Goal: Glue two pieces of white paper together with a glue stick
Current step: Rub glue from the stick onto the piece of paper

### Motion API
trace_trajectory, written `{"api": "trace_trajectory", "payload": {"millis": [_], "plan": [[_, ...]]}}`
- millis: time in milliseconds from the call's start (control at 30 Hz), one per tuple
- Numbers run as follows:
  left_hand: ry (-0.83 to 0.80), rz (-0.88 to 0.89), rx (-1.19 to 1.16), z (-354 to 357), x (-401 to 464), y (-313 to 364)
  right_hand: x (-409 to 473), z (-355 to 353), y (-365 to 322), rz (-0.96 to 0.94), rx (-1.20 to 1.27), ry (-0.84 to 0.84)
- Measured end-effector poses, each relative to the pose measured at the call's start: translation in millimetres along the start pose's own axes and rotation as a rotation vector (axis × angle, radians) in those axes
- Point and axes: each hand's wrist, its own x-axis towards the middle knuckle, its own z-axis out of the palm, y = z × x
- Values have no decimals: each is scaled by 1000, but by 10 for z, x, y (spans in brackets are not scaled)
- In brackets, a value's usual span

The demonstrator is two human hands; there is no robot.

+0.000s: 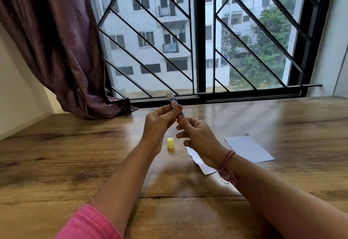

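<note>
An uncapped blue glue stick point(173, 104) points up and away from me, its white glue tip bare. My left hand point(158, 125) grips its body between thumb and fingers. My right hand point(199, 137) pinches its lower end. The yellow cap point(170, 143) stands on the wooden table point(75, 154) between my wrists. One white paper point(248, 149) lies flat to the right of my right hand. A second white paper point(197, 160), with a torn edge, lies partly hidden under my right wrist.
A barred window point(199, 37) runs along the table's far edge. A purple curtain point(62, 46) hangs at the left and rests on the table's back corner. White walls close in on both sides.
</note>
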Motion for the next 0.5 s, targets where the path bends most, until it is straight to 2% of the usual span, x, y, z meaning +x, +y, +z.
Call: {"api": "trace_trajectory", "payload": {"millis": [267,500], "plan": [[2,-25,19,28,-2,-19,-46,13,-40,145,123,-8],[27,-3,27,0,16,-11,-58,42,-18,102,191,51]]}}
